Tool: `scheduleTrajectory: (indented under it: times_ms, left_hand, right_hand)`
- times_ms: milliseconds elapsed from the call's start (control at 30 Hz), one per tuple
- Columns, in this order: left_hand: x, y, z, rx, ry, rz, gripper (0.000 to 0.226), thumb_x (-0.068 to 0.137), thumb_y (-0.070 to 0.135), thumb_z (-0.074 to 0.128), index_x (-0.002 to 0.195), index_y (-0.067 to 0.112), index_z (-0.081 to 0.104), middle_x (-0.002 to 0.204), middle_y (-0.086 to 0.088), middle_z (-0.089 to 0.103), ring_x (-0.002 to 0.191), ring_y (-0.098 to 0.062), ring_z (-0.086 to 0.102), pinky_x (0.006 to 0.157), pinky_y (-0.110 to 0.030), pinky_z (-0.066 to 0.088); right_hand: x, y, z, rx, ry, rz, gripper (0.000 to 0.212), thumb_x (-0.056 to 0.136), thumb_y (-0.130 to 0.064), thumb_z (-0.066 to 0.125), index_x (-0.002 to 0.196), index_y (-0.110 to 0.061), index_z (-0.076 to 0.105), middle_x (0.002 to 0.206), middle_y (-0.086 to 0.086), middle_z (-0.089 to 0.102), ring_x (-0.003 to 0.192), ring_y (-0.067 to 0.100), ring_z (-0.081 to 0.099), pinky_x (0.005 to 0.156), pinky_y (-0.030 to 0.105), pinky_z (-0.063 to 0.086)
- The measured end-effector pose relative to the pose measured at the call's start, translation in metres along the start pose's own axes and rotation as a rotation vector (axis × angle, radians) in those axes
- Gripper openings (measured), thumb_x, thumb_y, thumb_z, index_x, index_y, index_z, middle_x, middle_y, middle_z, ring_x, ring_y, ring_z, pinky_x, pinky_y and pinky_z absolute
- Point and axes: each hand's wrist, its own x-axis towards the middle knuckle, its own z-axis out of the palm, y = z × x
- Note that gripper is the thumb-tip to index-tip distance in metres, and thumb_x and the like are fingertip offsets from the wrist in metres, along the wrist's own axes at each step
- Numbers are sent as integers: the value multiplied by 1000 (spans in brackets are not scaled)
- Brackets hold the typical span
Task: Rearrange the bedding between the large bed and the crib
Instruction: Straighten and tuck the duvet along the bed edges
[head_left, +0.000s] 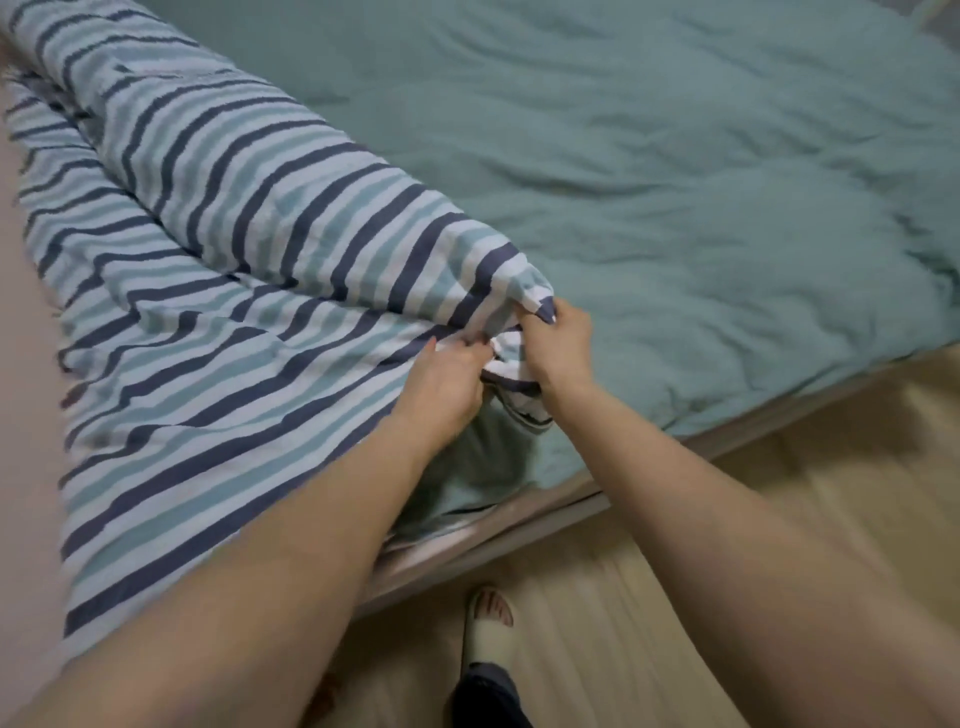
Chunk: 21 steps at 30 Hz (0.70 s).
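- Head view: striped duvet (218, 270) lies folded along the left side of the bed (675, 182), its long axis running from far left toward the near corner.
- Left hand (441, 395) and right hand (558, 348) both pinch its near corner, fingers clenched on fabric.
- Duvet's far end is cut off; forearms hide part of its near edge.

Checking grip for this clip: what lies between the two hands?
In the head view, only a bunched corner of the striped duvet fills the narrow gap; the left hand and right hand both pinch it above the teal bedding.
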Motion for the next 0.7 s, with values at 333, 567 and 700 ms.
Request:
scheduleTrajectory:
  times_ms: [333,567,700]
  left_hand:
    - [-9,8,37,93,-575,77,23,97,44,40,103,25,52,128,0,47,130,-21,36,109,-52,25]
    - [-155,-130,1,104,-230,-377,56,98,25,41,150,22,22,160,-4,10,147,-23,8,119,-48,8]
    - [-246,-192,-14,162,-477,-564,93,88,27,55,150,29,-14,159,-6,-17,146,-31,-8,116,-55,6]
  right_hand:
    - [-5,50,-53,-1038,-8,-39,48,87,-12,47,135,-13,40,135,19,42,127,35,37,106,43,28]
    - [-127,41,55,-934,-729,-709,47,85,-19,59,130,-12,49,134,10,46,124,30,42,110,42,32]
    - [-197,39,122,-1015,-914,-827,61,85,-35,64,139,-22,37,149,5,31,140,26,24,119,43,14]
